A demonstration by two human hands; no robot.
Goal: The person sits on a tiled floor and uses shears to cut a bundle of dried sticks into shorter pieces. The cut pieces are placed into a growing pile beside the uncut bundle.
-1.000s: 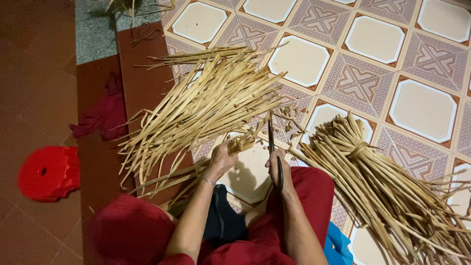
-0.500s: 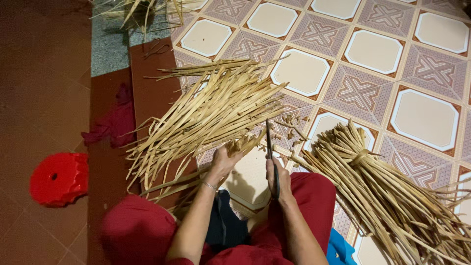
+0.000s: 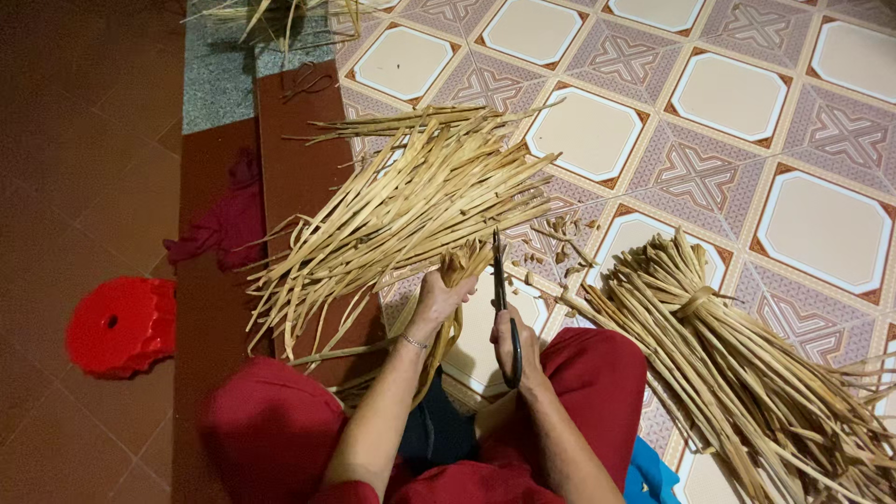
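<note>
Floor (image 3: 737, 93): patterned tiles, cream octagons with maroon and grey cross motifs. Left of the scissors it changes to plain dark red tile, with a grey speckled strip at the top. No packages, labels or signs visible.

Left hand (image 3: 439, 301) is closed around a small bunch of straw strips (image 3: 459, 266), cut ends up, just left of the scissors (image 3: 504, 313). Right hand (image 3: 519, 350) grips the black scissors by the handles, blades pointing up and away, right beside the bunch; blade gap too thin to read.

Loose pile of strips (image 3: 401, 205) is fanned out up-left of the scissors. Tied bundle (image 3: 737, 373) lies right of the scissors, knotted near its top. Small offcuts (image 3: 560, 238) are scattered just above the blades. Red plastic stool (image 3: 121, 325) and red cloth (image 3: 219, 229) are far left of the scissors.
</note>
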